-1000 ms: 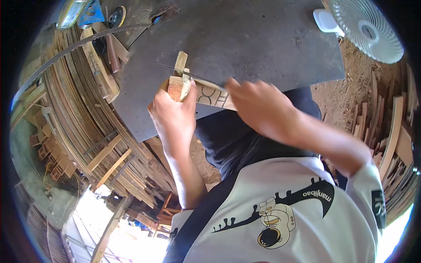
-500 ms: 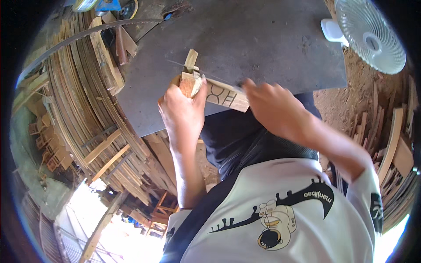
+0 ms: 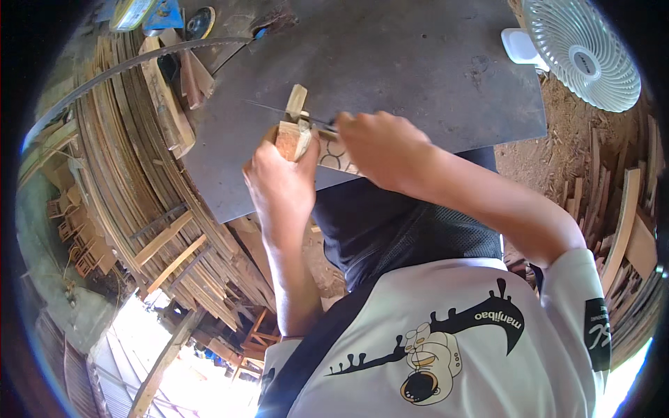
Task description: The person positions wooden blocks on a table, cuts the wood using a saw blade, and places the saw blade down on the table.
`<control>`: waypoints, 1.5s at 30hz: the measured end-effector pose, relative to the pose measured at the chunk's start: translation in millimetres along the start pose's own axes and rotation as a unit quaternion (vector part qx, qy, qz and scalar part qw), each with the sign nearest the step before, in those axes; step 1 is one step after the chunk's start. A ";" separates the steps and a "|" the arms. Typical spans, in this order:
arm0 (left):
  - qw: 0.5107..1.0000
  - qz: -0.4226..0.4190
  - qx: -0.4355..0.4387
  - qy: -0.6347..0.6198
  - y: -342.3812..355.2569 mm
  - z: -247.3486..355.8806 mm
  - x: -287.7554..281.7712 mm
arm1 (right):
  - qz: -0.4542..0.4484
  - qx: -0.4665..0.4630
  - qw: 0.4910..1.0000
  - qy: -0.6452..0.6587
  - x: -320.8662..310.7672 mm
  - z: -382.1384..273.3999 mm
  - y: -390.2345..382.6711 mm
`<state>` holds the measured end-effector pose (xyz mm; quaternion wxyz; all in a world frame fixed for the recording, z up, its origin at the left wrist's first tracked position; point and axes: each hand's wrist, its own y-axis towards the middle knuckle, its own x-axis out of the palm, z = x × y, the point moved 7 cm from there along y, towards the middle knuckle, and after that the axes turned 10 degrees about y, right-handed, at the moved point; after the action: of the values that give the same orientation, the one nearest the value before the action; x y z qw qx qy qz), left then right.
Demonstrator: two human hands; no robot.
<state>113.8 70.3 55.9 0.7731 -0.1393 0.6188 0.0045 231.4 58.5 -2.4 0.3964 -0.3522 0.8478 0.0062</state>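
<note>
Tool crossing a gripped wood block, work apparently unfinished

The fingers of your left hand are wrapping closely around the wood block, leaving its orange-tinged end showing. The fingers of your right hand are clenching one end of the thin, dark tool and hiding whatever handle it has.

Just past your fingers, the tool is spanning the wood between the block's end and a pale stub that is jutting away from you. Whether the stub is joining the block or only lying against it, the view is not settling. On the other side, a marked wooden face is carrying dark drawn curves, partly covered by your right hand.

The drawing is showing clearly, so that part is looking done. The tool's place on the wood is suggesting work left there, but the depth of any cut is not showing.

Your work is sitting by the near edge of the dark counter. Farther out, a fan is showing at upper right, and stacked wooden strips are lying to your left.
</note>
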 end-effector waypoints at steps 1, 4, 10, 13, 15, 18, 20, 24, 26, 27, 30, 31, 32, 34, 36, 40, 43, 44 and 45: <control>1.000 0.008 0.009 0.016 -2.0 -1.9 -4.5 | 0.076 -0.059 0.995 0.005 -5.0 -0.4 -14.3; 0.999 0.010 0.001 0.040 -3.5 -2.9 -10.1 | 0.070 -0.057 0.996 0.012 -9.2 -3.3 -44.1; 1.000 -0.004 0.009 0.022 -2.6 -6.9 -0.1 | 0.042 -0.027 0.998 0.036 -4.0 -1.0 -14.7; 1.000 -0.003 -0.004 0.001 -5.2 -8.7 -5.3 | -0.038 0.102 0.993 0.045 -12.1 3.5 -56.2; 1.000 -0.007 0.004 -0.016 -3.6 -7.2 3.3 | -0.009 0.072 0.997 0.040 4.8 7.4 -23.9; 0.999 0.001 0.012 -0.038 -0.2 -10.1 4.3 | 0.004 0.040 0.999 0.032 6.1 -3.3 0.7; 0.999 0.004 0.010 -0.051 -3.0 -10.9 1.8 | -0.003 0.027 0.999 0.041 -1.9 5.5 -27.9; 1.000 -0.010 0.008 -0.017 -0.7 0.8 1.6 | 0.007 0.017 0.999 0.035 -9.2 1.7 -35.0; 0.999 -0.012 0.017 -0.031 1.3 3.6 1.8 | 0.034 0.027 0.999 0.031 0.0 2.3 -8.9; 0.999 0.004 0.044 -0.018 1.3 0.2 2.0 | 0.046 0.024 0.999 0.007 -0.7 -0.4 -1.9; 0.998 0.028 0.048 0.010 -3.6 -8.2 -13.0 | 0.054 0.059 0.997 -0.010 -16.4 -8.8 -37.4; 0.998 0.026 0.051 0.011 -5.2 -6.6 -11.8 | 0.020 0.075 0.997 -0.024 -10.4 -8.9 -50.2; 0.997 0.048 0.042 -0.042 -7.0 -9.9 -14.4 | -0.008 0.087 0.995 -0.040 -7.1 -10.1 -57.3; 0.996 0.055 0.067 -0.005 -8.2 -5.1 -11.0 | 0.016 0.059 0.998 -0.008 4.6 -7.8 -51.9; 0.998 0.044 0.043 -0.019 -6.7 -13.8 0.6 | 0.027 0.059 0.998 0.025 8.7 -5.3 -35.8; 0.996 0.060 0.056 -0.046 -5.0 -13.2 5.1 | 0.020 0.073 0.997 0.024 8.7 0.0 -31.4; 0.997 0.050 0.040 -0.047 -7.1 -12.0 1.3 | 0.008 0.076 0.997 0.022 9.1 1.3 -42.2; 0.997 0.054 0.037 -0.048 -8.3 -10.0 -0.9 | 0.010 0.075 0.997 0.016 6.2 1.8 -45.6; 0.996 0.060 0.036 -0.049 -7.8 -8.7 -4.1 | -0.003 0.089 0.996 0.020 1.8 1.0 -48.5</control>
<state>105.9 61.5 59.8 0.8053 -0.0740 0.5871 0.0352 260.5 21.3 8.7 0.4093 -0.3178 0.8518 -0.0769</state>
